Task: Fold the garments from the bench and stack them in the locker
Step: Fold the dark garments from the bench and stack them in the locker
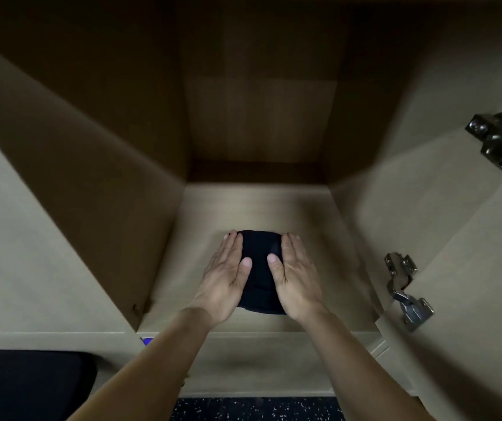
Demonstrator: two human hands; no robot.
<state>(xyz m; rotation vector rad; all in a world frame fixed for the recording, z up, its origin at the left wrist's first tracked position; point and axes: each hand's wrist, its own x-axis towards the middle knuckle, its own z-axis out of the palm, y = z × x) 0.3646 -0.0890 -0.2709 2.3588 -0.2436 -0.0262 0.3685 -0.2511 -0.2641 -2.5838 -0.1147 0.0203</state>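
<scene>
Fingers [232,246] of left hand [227,278] held straight, unclenched, pressed flat against left side of folded black garment [260,262]; nothing gripped. Right hand [292,279] likewise laid straight against garment's right side. Garment set on locker [243,205] floor, near front edge. Two metal hinges [407,290] seen right of garment. Black padded bench [28,381] seen lower left of garment.
</scene>
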